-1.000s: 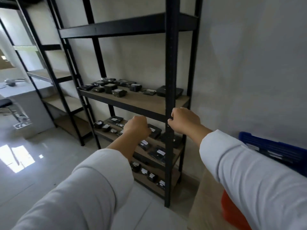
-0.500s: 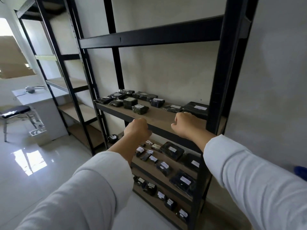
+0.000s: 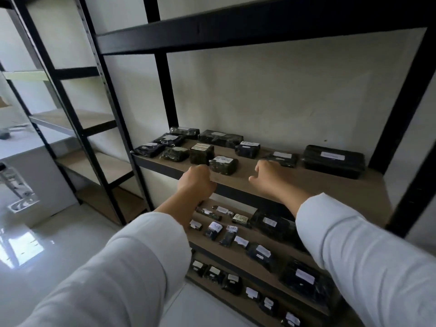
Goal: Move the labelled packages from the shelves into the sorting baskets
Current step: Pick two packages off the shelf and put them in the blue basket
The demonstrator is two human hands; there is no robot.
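Note:
Several black-wrapped packages with white labels lie on the middle shelf board (image 3: 306, 182) of a black metal rack. My left hand (image 3: 195, 182) hovers at the shelf's front edge with its fingers curled into a fist, holding nothing, just left of a small labelled package (image 3: 223, 164). Over the board my right hand (image 3: 266, 177) has its thumb spread and fingers bent loosely, right in front of a flat labelled package (image 3: 282, 159). A large package (image 3: 332, 161) lies at the far right. No sorting basket is in view.
More labelled packages (image 3: 269, 223) fill the two lower shelves beneath my arms. A thick shelf beam (image 3: 236, 27) runs overhead and a black upright (image 3: 410, 138) stands at the right. A second rack (image 3: 77, 119) with bare boards stands to the left, beside a white desk (image 3: 28, 147).
I have come closer to the rack. Both hands rose from the lower shelf level to the middle shelf; the right thumb has spread. The blue basket at the right has left the view.

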